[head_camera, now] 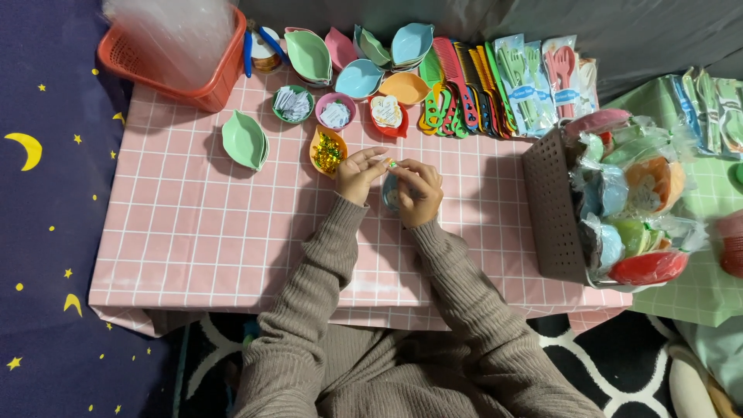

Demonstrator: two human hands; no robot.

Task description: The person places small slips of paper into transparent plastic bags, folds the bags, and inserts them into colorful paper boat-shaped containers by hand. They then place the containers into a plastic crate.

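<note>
- Left hand [357,175] and right hand [419,191], fingertips pressed together, pinch a tiny green-yellow piece [392,163]
- Piece held above a small pale-blue plastic dish [389,195] on the pink checked tablecloth [193,224]
- Orange leaf-shaped dish of glittery bits [328,151] just beside left hand

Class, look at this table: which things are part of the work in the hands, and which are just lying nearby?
In hand: left hand, right hand, small green piece, blue dish.

Lying about: orange dish of sweets, green leaf dish, combs, red basket, brown basket.
</note>
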